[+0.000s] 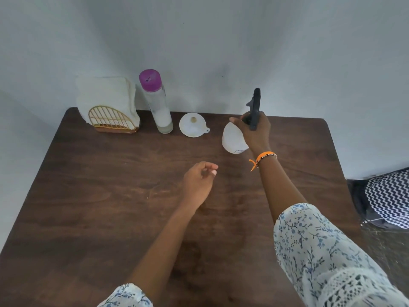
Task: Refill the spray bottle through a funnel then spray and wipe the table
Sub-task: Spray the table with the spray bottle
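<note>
Right hand (254, 131) grips the white plastic spray bottle's (233, 138) black trigger head (254, 109), right of centre. Left hand (198, 183) hovers mid-frame, fingers loosely curled, empty.

No text, label, brand or number can be read; a faint mark on the spray bottle (234, 140) stays illegible.

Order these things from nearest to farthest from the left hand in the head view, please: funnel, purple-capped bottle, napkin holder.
Measured from the left hand:
1. Funnel, straight beyond the hand.
2. Purple-capped bottle, beyond and to the left.
3. Napkin holder, far left corner of the table.
</note>
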`<state>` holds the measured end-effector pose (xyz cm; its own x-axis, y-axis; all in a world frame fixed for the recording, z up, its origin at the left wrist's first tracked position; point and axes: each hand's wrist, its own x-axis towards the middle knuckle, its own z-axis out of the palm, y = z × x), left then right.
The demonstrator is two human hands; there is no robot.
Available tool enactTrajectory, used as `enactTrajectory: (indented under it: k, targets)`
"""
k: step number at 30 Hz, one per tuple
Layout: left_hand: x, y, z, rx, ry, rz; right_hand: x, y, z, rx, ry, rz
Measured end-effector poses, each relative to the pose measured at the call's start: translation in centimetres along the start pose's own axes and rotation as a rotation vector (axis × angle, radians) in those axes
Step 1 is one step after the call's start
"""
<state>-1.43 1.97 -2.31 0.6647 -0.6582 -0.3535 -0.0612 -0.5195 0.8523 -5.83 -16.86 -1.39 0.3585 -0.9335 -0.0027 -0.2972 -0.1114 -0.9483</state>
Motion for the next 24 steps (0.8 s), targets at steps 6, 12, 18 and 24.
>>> enactTrajectory:
  k: [6, 12, 18, 24]
  targets:
    - [2.4, 0.2, -0.4, -0.013, -0.016, -0.026, 3.3, -0.3, 1.7, -0.104, -0.012, 0.003]
    - [3.3, 0.2, -0.5, -0.019, -0.038, -0.050, 3.8, -0.4, 2.6, -0.096, 0.008, -0.010]
    - [3.5, 0.0, -0.7, -0.039, -0.028, -0.070, 3.9, -0.2, 3.0, -0.091, 0.049, -0.021]
    - [2.9, -0.4, -0.7, -0.056, -0.021, -0.050, 3.9, -0.3, 3.3, -0.063, 0.069, 0.002]
